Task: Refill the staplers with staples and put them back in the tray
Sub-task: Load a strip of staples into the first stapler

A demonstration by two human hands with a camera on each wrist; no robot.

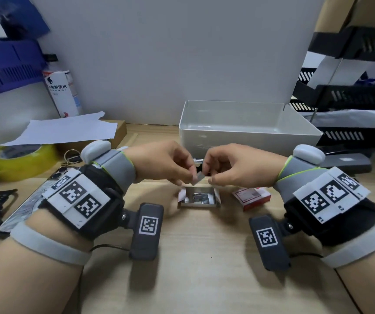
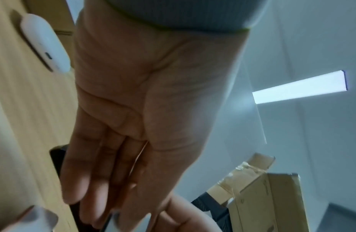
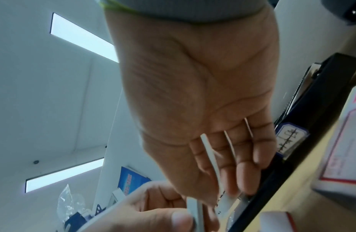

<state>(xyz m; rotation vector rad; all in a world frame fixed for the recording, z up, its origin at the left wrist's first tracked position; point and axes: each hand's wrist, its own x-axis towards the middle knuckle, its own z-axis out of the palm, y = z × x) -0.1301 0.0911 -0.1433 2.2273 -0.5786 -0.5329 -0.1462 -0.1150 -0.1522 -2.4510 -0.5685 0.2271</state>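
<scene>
Over the middle of the desk my left hand (image 1: 190, 175) and right hand (image 1: 209, 177) both pinch a short grey staple strip (image 1: 199, 177) between thumb and fingers. Right below it lies an open staple box (image 1: 199, 197) with loose strips inside. A closed red and white staple box (image 1: 251, 197) sits to its right. Behind the hands stands the white tray (image 1: 250, 130), with nothing showing in it. A black stapler (image 1: 345, 160) lies right of the tray, largely hidden by my right wrist. The right wrist view shows the stapler (image 3: 304, 119) lying beyond my fingers (image 3: 246, 177).
At the left are a yellow tape roll (image 1: 21, 159), loose paper (image 1: 64, 132), key rings (image 1: 72, 155), a phone (image 1: 32, 200) and a white bottle (image 1: 61, 94). Black stacked file trays (image 1: 352, 98) stand at the right. Bare wooden desk lies in front of the staple boxes.
</scene>
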